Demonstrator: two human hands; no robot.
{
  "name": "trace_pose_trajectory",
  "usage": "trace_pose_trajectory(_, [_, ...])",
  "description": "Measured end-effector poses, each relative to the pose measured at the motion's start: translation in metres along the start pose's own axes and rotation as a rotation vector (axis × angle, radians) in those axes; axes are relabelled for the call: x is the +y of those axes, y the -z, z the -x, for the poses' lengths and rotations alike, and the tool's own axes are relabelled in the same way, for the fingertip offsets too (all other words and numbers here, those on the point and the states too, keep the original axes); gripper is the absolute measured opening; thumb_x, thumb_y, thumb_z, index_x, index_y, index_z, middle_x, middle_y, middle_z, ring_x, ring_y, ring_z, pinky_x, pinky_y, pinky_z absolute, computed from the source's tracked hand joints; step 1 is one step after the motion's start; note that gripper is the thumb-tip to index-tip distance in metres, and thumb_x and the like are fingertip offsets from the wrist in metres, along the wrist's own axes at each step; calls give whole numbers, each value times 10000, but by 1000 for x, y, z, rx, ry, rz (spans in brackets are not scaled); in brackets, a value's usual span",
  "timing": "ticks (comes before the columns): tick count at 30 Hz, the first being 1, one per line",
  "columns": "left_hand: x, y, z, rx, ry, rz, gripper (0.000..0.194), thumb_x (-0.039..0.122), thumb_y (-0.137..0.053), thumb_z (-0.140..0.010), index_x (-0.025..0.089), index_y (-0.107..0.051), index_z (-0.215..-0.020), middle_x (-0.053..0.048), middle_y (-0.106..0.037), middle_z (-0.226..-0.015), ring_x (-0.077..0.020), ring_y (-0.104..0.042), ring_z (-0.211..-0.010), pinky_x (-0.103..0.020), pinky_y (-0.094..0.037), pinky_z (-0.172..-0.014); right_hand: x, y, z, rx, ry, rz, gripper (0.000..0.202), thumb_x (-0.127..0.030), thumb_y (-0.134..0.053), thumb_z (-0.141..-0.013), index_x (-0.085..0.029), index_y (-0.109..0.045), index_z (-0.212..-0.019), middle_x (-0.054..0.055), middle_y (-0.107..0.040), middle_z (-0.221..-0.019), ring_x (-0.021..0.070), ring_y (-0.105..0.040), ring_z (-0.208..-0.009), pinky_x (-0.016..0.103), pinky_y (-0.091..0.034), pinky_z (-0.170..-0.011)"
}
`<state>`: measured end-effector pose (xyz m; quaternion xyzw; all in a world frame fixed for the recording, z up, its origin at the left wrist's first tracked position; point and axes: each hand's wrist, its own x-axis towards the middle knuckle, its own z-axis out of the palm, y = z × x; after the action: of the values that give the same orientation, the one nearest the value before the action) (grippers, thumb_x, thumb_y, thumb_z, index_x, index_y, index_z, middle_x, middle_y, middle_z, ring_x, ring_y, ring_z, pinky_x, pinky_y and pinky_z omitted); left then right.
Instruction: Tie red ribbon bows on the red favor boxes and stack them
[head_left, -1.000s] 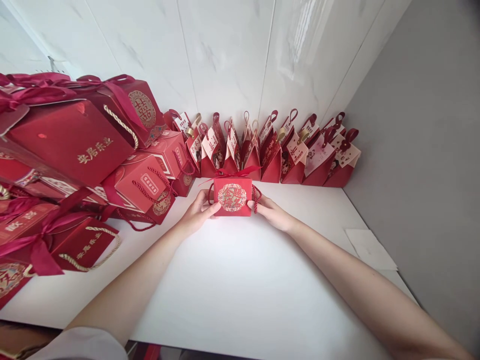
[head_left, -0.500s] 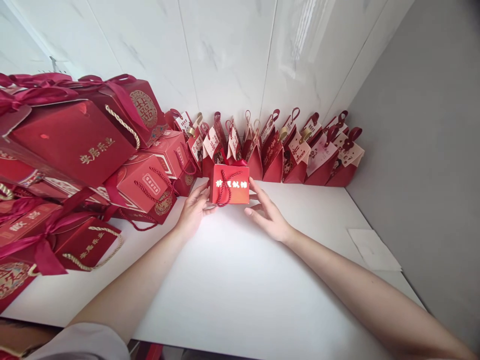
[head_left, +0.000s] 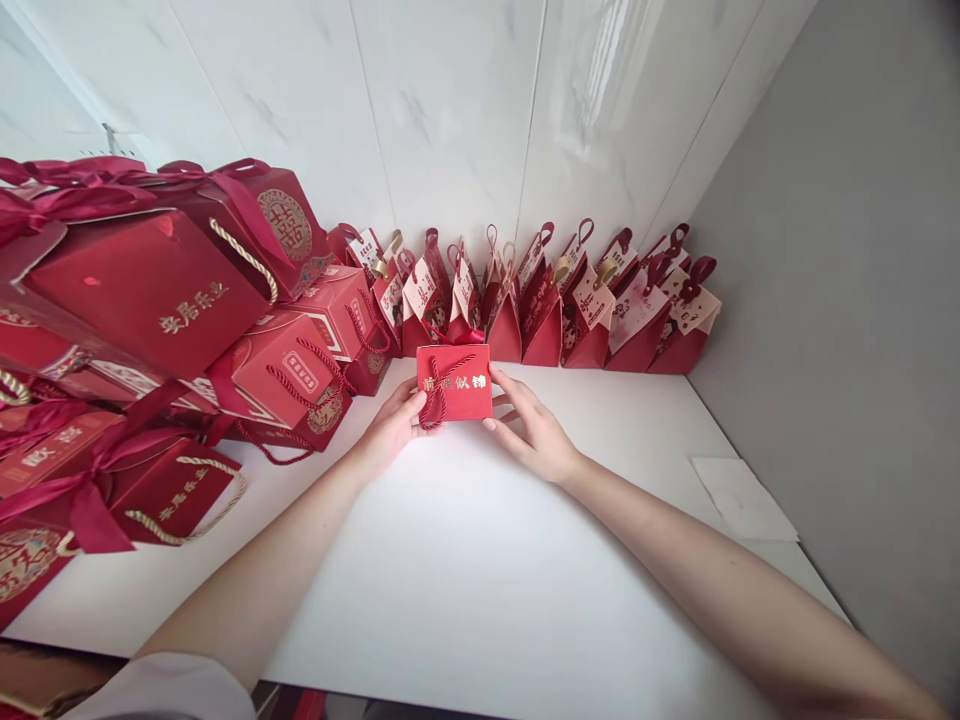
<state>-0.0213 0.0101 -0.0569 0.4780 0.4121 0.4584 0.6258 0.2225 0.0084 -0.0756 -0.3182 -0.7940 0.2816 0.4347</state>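
Observation:
A small red gift box [head_left: 469, 403] with gold lettering, a dark red cord handle and a ribbon on top is held between my two hands, low over the white table [head_left: 450, 560]. My left hand [head_left: 391, 425] grips its left side, thumb at the front edge and the other fingers partly hidden. At the right side, my right hand [head_left: 534, 428] has its index finger by the upper corner and its thumb by the lower one. Right behind the box stands a row of red and cream peaked gift boxes [head_left: 541, 320] with ribbon loops.
Larger red gift boxes [head_left: 142, 285] with ribbons and rope handles are stacked along the left. A white sheet [head_left: 744, 498] lies near the right edge. Marble-patterned panels [head_left: 450, 100] close off the back, a grey wall [head_left: 840, 300] the right.
The box has come slightly toward me and its front has tipped, so the lettering no longer glares. My left thumb now lies on its front edge; my right fingers have closed in on its side.

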Motion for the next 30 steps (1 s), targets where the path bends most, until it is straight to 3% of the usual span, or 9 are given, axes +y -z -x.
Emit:
trace_pose_trajectory(6, [1,-2,2,-51,4,7,526,519,-629,-843,252,-515,-1281,-105,-576,-1333,-256,-615,-1075,-400,-526,-849,3,5,2,44,73,101,640,-388,-561,-942,-345,-274,-1512,103,-508,-1313,197,-651,-878,382,-574,-813])
trace_pose_trajectory(17, [-2,2,-1,-76,46,-8,503,528,-603,-857,229,-530,-1254,-117,-649,-1241,-234,-679,-939,-404,-532,-857,5,5,3,68,97,114,627,-367,-543,-952,-368,-266,-1515,95,-482,-1345,176,-651,-837,363,-607,-787])
trace_pose_trajectory(26, [-2,0,1,-69,36,5,476,517,-606,-852,223,-543,-1222,-109,-643,-1255,-250,-674,-953,-433,-519,-873,4,5,3,105,165,151,546,-339,-551,-945,-330,-339,-1448,116,-475,-1326,193,-638,-848,376,-594,-741])
trace_pose_trajectory(30, [-1,-2,2,-39,43,98,449,532,-551,-864,204,-586,-1170,-98,-693,-1114,-249,-670,-891,-427,-519,-838,4,3,4,195,197,150,380,-334,-582,-925,-271,-433,-1268,103,-543,-1114,190,-608,-774,364,-561,-672])
